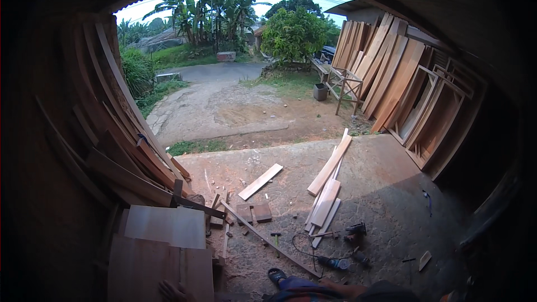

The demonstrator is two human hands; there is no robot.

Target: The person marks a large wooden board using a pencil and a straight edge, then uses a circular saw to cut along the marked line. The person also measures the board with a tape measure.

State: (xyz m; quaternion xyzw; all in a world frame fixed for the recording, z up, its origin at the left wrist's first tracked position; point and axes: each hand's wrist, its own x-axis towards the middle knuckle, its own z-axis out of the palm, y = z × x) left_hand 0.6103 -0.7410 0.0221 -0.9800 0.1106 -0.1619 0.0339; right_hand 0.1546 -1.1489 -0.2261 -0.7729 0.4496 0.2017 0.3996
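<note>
At the lower left, my left hand [172, 291] lies with its fingers apart on a brown wooden panel [140, 263]. A paler wooden board [166, 225] sits just beyond that panel. What appears to be my right hand [330, 285] rests low in the middle, by my blue-clothed leg; its fingers are too unclear to make out. Near it on the floor are a blue power tool [334, 263] with a cord and a dark power tool [356, 229]. A hammer [276, 238] stands out beside a long thin wooden strip [271, 239].
Several planks [325, 204] lie piled mid-floor, with a single short board [261, 182] to their left. Tall boards [109, 100] lean along the left wall. More boards [391, 72] and wooden frames [436, 112] lean at the right. A grey bin [320, 91] stands outside.
</note>
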